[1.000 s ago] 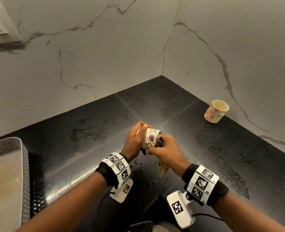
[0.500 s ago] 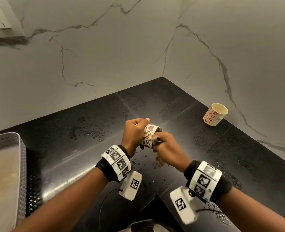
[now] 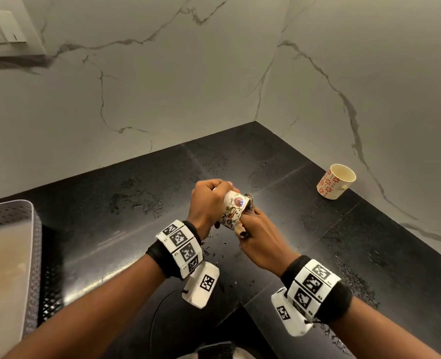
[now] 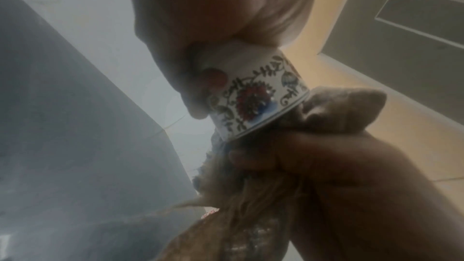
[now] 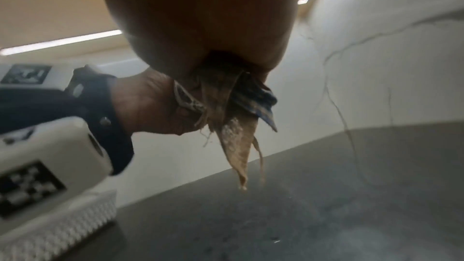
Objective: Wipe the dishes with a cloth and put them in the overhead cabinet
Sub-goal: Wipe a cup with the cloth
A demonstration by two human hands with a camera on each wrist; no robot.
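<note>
My left hand [image 3: 209, 200] grips a small white cup with a floral pattern [image 3: 233, 209] [image 4: 253, 98] by its base, above the black counter. My right hand [image 3: 259, 237] holds a bunched brownish cloth [image 4: 339, 110] [image 5: 233, 126] pressed into the cup's mouth, which points toward that hand. A frayed tail of the cloth hangs down below the right fist. A second cup with red flowers [image 3: 336, 181] stands upright on the counter at the right, close to the wall.
The wet black counter [image 3: 141, 211] meets marble walls in a corner behind my hands. A grey perforated tray [image 3: 30, 229] sits at the left edge. A white switch plate [image 3: 4, 29] is on the wall at top left.
Both hands have risen slightly and turned the floral cup, so a different part of its pattern faces up. The cloth stays inside its mouth. The red-flowered cup has not moved.
</note>
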